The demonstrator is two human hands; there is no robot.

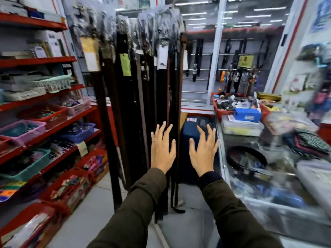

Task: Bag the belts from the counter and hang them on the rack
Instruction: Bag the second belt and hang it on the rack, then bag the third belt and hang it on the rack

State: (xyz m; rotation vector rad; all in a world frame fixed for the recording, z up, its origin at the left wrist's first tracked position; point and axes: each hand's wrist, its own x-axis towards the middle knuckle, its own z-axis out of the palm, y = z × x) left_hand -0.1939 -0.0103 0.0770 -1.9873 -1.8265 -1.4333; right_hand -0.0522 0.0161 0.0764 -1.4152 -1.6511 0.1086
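Note:
Several long dark belts in clear bags hang from the rack (136, 72) straight ahead, reaching almost to the floor. My left hand (162, 151) is spread open just in front of the lower part of these hanging belts and holds nothing. My right hand (204, 153) is also open with fingers apart, to the right of the rack and left of the glass counter (222, 154). A coiled black belt (246, 159) lies on the counter top, right of my right hand. The picture is blurred toward the right.
Red shelves (41, 99) with coloured baskets line the left side. A red tray (223, 108) of small goods, a blue box (248, 114) and folded cloths (308, 142) crowd the counter. A dark blue case (191, 129) stands on the floor behind the rack. Grey tiled floor lies below.

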